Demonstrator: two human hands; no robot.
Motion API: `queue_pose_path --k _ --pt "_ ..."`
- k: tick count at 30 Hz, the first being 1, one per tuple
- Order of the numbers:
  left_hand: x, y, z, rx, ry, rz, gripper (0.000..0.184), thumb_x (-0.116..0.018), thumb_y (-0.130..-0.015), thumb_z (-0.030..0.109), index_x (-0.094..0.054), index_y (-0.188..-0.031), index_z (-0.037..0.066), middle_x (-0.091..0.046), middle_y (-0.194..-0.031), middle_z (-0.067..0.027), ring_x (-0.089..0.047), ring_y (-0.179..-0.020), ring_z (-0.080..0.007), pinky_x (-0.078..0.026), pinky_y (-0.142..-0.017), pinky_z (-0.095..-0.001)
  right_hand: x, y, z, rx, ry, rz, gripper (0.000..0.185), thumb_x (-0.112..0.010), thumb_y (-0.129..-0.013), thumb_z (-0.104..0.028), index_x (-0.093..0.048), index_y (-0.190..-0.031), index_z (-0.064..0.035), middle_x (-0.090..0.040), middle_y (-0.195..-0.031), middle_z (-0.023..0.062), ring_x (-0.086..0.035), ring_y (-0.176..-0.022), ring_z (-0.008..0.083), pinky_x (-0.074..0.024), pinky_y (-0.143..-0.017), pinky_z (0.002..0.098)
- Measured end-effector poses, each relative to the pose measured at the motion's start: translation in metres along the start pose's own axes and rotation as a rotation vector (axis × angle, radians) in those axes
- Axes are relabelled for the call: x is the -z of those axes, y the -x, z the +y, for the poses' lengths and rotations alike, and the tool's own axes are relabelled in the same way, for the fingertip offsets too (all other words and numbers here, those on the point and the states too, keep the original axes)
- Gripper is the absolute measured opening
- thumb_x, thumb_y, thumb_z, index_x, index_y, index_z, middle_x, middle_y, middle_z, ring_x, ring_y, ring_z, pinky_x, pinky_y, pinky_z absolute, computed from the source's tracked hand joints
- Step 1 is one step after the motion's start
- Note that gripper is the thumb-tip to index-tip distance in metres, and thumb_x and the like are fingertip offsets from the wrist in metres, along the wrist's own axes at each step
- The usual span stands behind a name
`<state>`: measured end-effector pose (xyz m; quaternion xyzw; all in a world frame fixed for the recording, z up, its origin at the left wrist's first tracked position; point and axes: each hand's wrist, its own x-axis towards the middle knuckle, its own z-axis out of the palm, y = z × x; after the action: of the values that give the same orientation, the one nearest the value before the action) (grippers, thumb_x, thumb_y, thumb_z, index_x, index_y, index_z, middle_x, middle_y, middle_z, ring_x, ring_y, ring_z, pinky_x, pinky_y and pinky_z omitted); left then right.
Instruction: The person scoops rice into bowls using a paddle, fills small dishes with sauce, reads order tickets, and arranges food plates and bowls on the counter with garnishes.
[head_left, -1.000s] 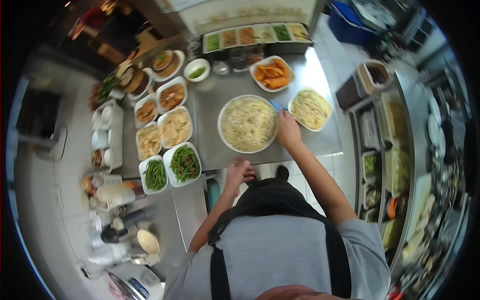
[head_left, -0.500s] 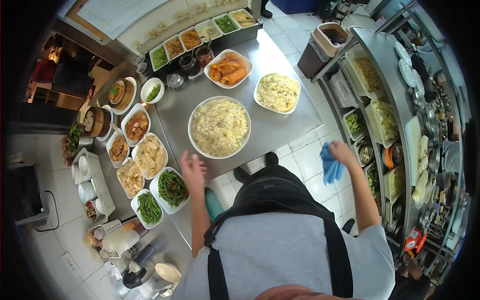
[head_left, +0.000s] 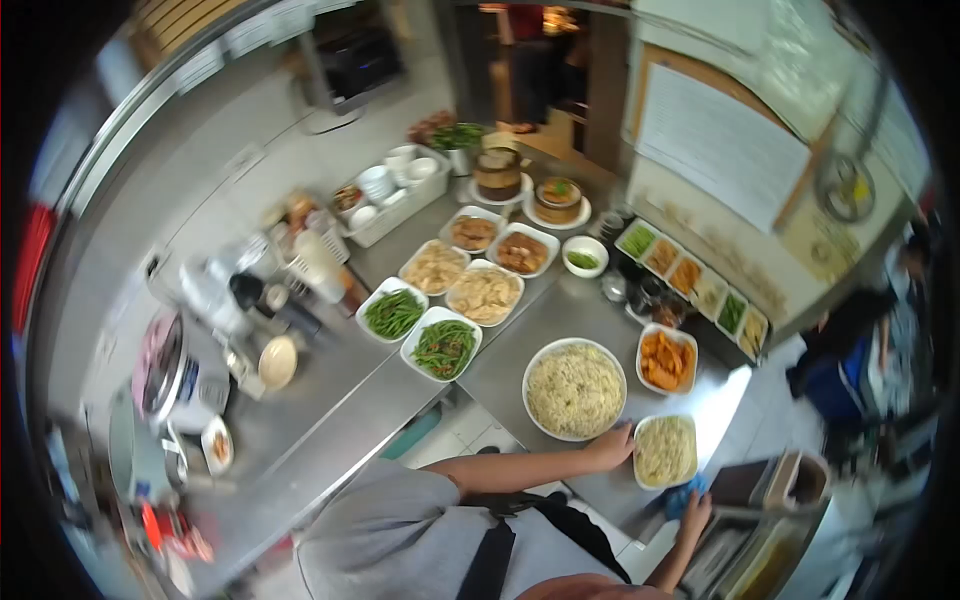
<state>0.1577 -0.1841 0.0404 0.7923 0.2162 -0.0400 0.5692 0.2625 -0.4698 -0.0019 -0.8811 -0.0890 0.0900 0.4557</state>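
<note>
My left hand (head_left: 610, 448) reaches in between a large round bowl of fried rice (head_left: 575, 390) and a smaller square bowl of fried rice (head_left: 665, 452). Its fingers are stretched out at the square bowl's left edge; whether they touch the rim is hard to make out. Beside the table's right edge, my right hand (head_left: 696, 512) is closed on a blue cloth (head_left: 680, 497), just below the square bowl. A white bowl of orange fried pieces (head_left: 667, 360) sits behind the square bowl.
Dishes of green beans (head_left: 442, 345), pale slices (head_left: 485, 294) and brown meat (head_left: 522, 252) stand on the left. Bamboo steamers (head_left: 558, 200) are behind them. Garnish trays (head_left: 685, 275) line the wall. A bin (head_left: 800, 482) stands right of the table.
The view has turned left, bringing the side counter into sight. My left hand has moved to the square bowl's edge. My right hand, still holding the cloth, has come near that bowl.
</note>
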Motion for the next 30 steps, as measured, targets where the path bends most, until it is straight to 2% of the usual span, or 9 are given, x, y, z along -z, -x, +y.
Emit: queue_pose_path --k 2,3,7,11,12,15,19,24,30 --pt "-0.008 -0.004 0.002 0.030 0.180 -0.037 0.035 -0.040 -0.091 0.020 -0.040 -0.114 -0.007 -0.063 -0.077 -0.0199 -0.062 -0.052 -0.0279 -0.052 -0.050 -0.0399 -0.016 0.006 0.008 -0.116 -0.198 -0.069 0.043 -0.054 -0.091 -0.025 -0.049 -0.124 0.0016 -0.059 -0.107 0.0135 -0.057 -0.095 0.0216 -0.0480 -0.075 0.0341" --pt "-0.017 -0.009 -0.006 0.023 0.227 0.010 0.031 -0.041 -0.091 0.018 -0.041 -0.109 -0.007 -0.063 -0.071 -0.0171 -0.060 -0.047 -0.0253 -0.050 -0.045 -0.0375 -0.021 0.025 -0.056 -0.483 -0.418 -0.053 0.046 -0.048 -0.092 -0.025 -0.046 -0.129 0.0028 -0.054 -0.119 0.0161 -0.054 -0.103 0.0208 -0.0452 -0.087 0.0321" --pt "-0.026 -0.015 -0.005 -0.046 0.123 0.128 0.026 -0.045 -0.087 0.014 -0.042 -0.104 -0.006 -0.062 -0.065 -0.0137 -0.059 -0.043 -0.0223 -0.047 -0.037 -0.0352 -0.039 0.004 0.009 -0.318 -0.402 -0.116 0.051 -0.048 -0.090 -0.024 -0.044 -0.129 0.0084 -0.052 -0.124 0.0181 -0.054 -0.106 0.0221 -0.0449 -0.088 0.0286" --pt "-0.024 -0.033 -0.004 -0.111 -0.134 0.176 0.024 -0.048 -0.085 0.014 -0.047 -0.099 -0.005 -0.063 -0.067 -0.0157 -0.060 -0.045 -0.0273 -0.049 -0.043 -0.0401 -0.023 -0.034 0.019 -0.082 -0.131 -0.136 0.046 -0.044 -0.089 -0.020 -0.049 -0.124 0.0088 -0.058 -0.115 0.0179 -0.055 -0.102 0.0230 -0.0433 -0.088 0.0293" --pt "-0.026 -0.045 -0.010 -0.157 -0.246 0.197 0.022 -0.050 -0.084 0.016 -0.052 -0.096 -0.002 -0.062 -0.067 -0.0187 -0.061 -0.051 -0.0290 -0.050 -0.051 -0.0406 -0.011 -0.032 -0.025 -0.134 -0.123 -0.195 0.043 -0.041 -0.091 -0.023 -0.054 -0.119 0.0071 -0.060 -0.091 0.0057 -0.052 -0.080 0.0159 -0.0416 -0.074 0.0270" --pt "-0.004 -0.044 0.035 0.016 -0.293 -0.054 0.021 -0.051 -0.084 0.018 -0.057 -0.096 0.002 -0.064 -0.070 -0.0175 -0.063 -0.059 -0.0315 -0.051 -0.058 -0.0416 -0.015 -0.079 -0.024 -0.031 -0.205 -0.391 0.045 -0.038 -0.091 -0.027 -0.057 -0.115 0.0065 -0.060 -0.086 0.0077 -0.052 -0.078 0.0188 -0.0415 -0.074 0.0313" --pt "-0.024 -0.093 0.006 -0.398 -0.486 0.024 0.018 -0.059 -0.079 0.022 -0.065 -0.079 0.005 -0.064 -0.071 -0.0149 -0.064 -0.066 -0.0335 -0.050 -0.062 -0.0432 -0.021 -0.114 -0.075 0.171 0.044 -0.643 0.045 -0.038 -0.089 -0.028 -0.061 -0.106 0.0063 -0.063 -0.103 0.0239 -0.058 -0.097 0.0296 -0.0418 -0.087 0.0360" --pt "-0.017 -0.097 0.035 -0.366 -0.552 0.132 0.026 -0.073 -0.067 0.026 -0.062 -0.058 0.005 -0.064 -0.068 -0.0138 -0.063 -0.068 -0.0320 -0.049 -0.061 -0.0426 -0.069 -0.134 -0.102 0.110 0.159 -0.829 0.044 -0.038 -0.086 -0.029 -0.064 -0.094 0.0049 -0.064 -0.092 0.0162 -0.057 -0.088 0.0237 -0.0426 -0.081 0.0327" --pt "-0.008 -0.081 0.035 -0.427 -0.404 0.067 0.018 -0.074 -0.067 0.020 -0.063 -0.072 0.007 -0.062 -0.066 -0.0121 -0.062 -0.065 -0.0333 -0.048 -0.060 -0.0416 -0.049 -0.121 -0.107 0.247 0.045 -0.813 0.047 -0.037 -0.090 -0.032 -0.061 -0.106 0.0043 -0.065 -0.101 0.0149 -0.058 -0.094 0.0247 -0.0414 -0.088 0.0323"
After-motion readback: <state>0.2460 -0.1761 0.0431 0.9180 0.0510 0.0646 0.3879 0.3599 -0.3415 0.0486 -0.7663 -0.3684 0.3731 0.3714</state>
